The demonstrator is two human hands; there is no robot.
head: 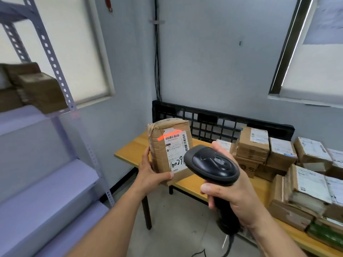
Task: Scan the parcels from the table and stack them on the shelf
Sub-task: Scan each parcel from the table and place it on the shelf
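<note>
My left hand [150, 171] grips a brown cardboard parcel [157, 145] from below and from its left side, holding it upright in front of me. A white shipping label with barcodes faces me, and a red scan line glows across its top. My right hand [233, 193] grips the handle of a black barcode scanner [211, 165], whose head points at the label. Several more labelled parcels [282, 151] are piled on the wooden table [133, 151] to the right. The grey metal shelf [61, 86] stands at the left.
Brown boxes [37, 88] sit on an upper level of the shelf; its lower white boards show nothing on them. A black plastic pallet [213, 121] leans on the wall behind the table. The scanner's cable [225, 242] hangs toward the concrete floor.
</note>
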